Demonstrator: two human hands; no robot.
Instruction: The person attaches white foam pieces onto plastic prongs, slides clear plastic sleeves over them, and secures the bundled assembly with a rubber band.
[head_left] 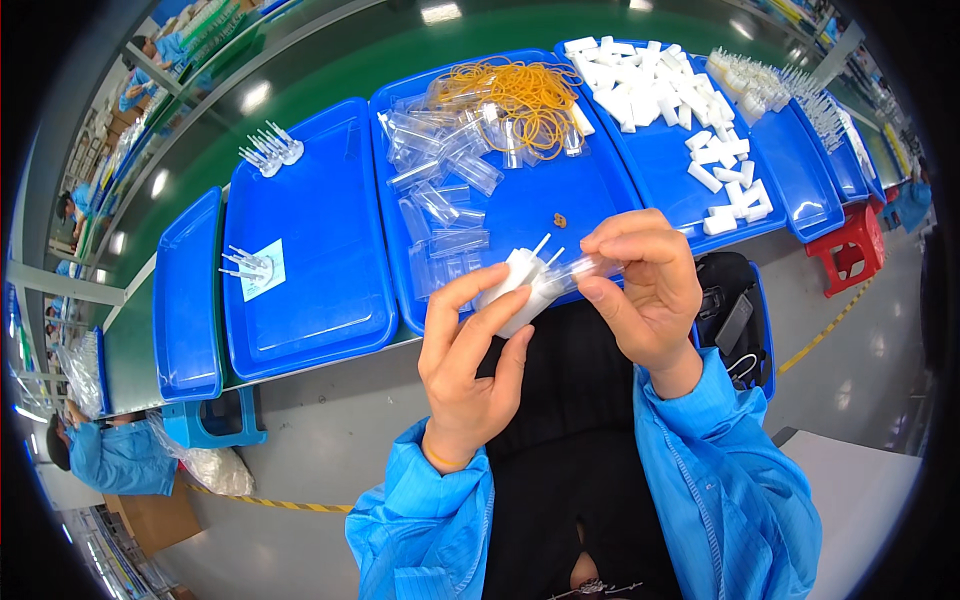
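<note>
Far to the left of our hands, a pale blue square label point(263, 270) lies on a blue tray point(310, 240) under a few white parts. Our left hand point(470, 350) pinches a white plastic piece point(520, 285) between thumb and fingers, its thin prongs pointing up and right. Our right hand point(645, 290) pinches a clear tube point(590, 268), long axis running left to right, its end touching the white piece. Beyond them lie clear tubes point(445, 190) and yellow rubber bands point(525, 95); white blocks point(650, 85) sit farther right.

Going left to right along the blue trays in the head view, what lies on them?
Small bundle of white-tipped parts on a paper slip → heap of clear plastic tubes → tangle of orange rubber bands → pile of white blocks → rows of clear pointed parts.
</note>
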